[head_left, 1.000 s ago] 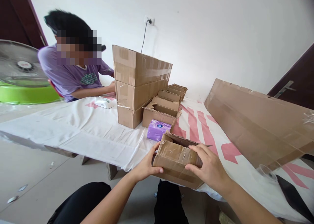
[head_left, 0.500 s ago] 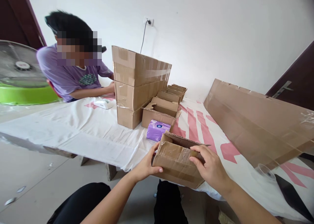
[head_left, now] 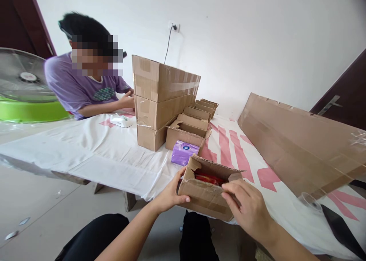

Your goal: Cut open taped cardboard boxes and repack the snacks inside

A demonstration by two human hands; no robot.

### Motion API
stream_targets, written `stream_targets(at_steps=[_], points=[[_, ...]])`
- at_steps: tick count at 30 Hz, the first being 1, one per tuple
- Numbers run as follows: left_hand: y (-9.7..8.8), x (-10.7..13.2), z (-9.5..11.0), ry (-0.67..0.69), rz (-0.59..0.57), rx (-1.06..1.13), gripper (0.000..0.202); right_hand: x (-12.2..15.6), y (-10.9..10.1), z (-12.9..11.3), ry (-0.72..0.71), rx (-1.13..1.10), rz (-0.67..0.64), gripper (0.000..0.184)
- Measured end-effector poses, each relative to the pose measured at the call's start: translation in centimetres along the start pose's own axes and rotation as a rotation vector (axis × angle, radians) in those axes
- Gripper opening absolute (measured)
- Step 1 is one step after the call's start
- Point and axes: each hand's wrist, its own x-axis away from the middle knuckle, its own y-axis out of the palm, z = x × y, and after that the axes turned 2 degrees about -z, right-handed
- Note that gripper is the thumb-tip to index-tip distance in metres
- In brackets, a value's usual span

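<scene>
A small open cardboard box (head_left: 204, 196) sits at the table's near edge, with red glossy packaging (head_left: 210, 178) showing inside. My left hand (head_left: 171, 192) grips the box's left end, thumb on the front wall and fingers round the far side. At the right front corner, my right hand (head_left: 247, 202) has its fingers bent over the rim and the thumb outside, pinching the box wall. Just behind the box lies a purple tissue pack (head_left: 184, 153), touched by neither hand.
Several open small boxes (head_left: 185, 135) stand in a row beside a stack of long cartons (head_left: 147, 112). A large cardboard panel (head_left: 294, 139) is on the right, near a clear cup (head_left: 311, 202). Across the table sits a person (head_left: 85, 81) by a white device (head_left: 121, 120).
The box's opening has come into clearer view, so the red packaging inside now shows. My right hand has shifted slightly right and down along the rim. My left hand stays put.
</scene>
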Motion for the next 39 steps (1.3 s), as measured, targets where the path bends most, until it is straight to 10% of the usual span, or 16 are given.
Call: stream_targets(at_steps=[3,6,12,18,22,33,39], points=[[0.2,-0.1,0.4,-0.014,0.002,-0.026,0.109,0.7,-0.8,-1.6,-0.046,0.006,-0.176,0.005],[0.4,-0.2,0.8,-0.027,0.038,-0.088,0.105,0.9,-1.3,-2.0,-0.028,-0.104,-0.349,0.031],[0.6,-0.1,1.5,-0.046,0.026,-0.017,0.101,0.3,-0.1,1.2,0.158,0.002,-0.2,0.025],[0.6,-0.1,0.9,-0.027,0.031,-0.039,0.106,0.1,1.8,2.9,0.343,0.181,-0.445,0.1],[0.5,-0.2,0.7,-0.033,0.024,-0.054,0.105,-0.9,1.7,3.0,0.441,0.103,-0.703,0.116],[0.6,-0.2,1.2,-0.045,0.051,-0.091,0.102,-2.7,0.6,5.0,0.463,0.025,-0.689,0.048],[0.6,-0.2,1.5,-0.031,0.043,-0.125,0.102,-3.4,2.1,6.0,0.431,0.179,-0.785,0.039]])
